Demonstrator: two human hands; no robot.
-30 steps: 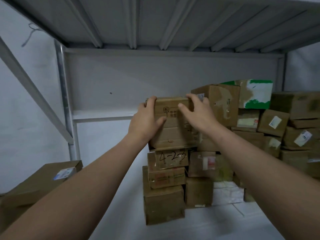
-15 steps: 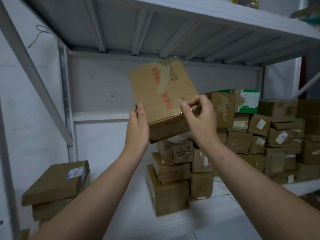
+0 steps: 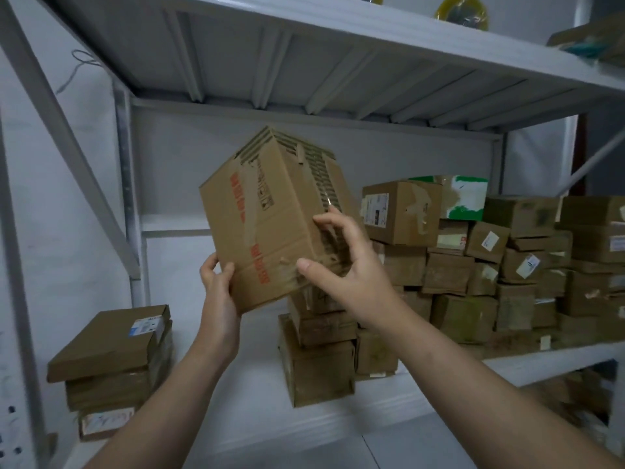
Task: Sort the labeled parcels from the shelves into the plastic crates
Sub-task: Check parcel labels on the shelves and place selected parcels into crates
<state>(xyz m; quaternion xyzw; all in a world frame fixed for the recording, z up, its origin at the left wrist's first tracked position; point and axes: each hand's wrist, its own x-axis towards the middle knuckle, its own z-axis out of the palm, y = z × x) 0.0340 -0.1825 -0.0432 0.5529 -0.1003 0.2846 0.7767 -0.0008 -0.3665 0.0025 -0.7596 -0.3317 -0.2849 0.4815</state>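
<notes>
Parcel (image 3: 270, 225) tilted, in the air above the parcel stack (image 3: 318, 370). Left grip (image 3: 218, 282) holds its lower left edge; right grip (image 3: 341, 265) clamps its lower right corner, thumb on the front face. Flat boxes (image 3: 108, 340) well left of the stack, same shelf (image 3: 236, 401).

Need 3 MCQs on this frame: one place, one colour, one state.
1. Where is the green-and-white box? A) atop the pile of parcels at right B) on the floor C) in a crate
2. Large lettering on the held box? A) blue B) red C) green
3. The held box is: A) on the floor B) in a crate C) tilted, gripped by left hand and right hand
A: it tops the stack. B: red print down its face. C: both hands hold it slanted.
</notes>
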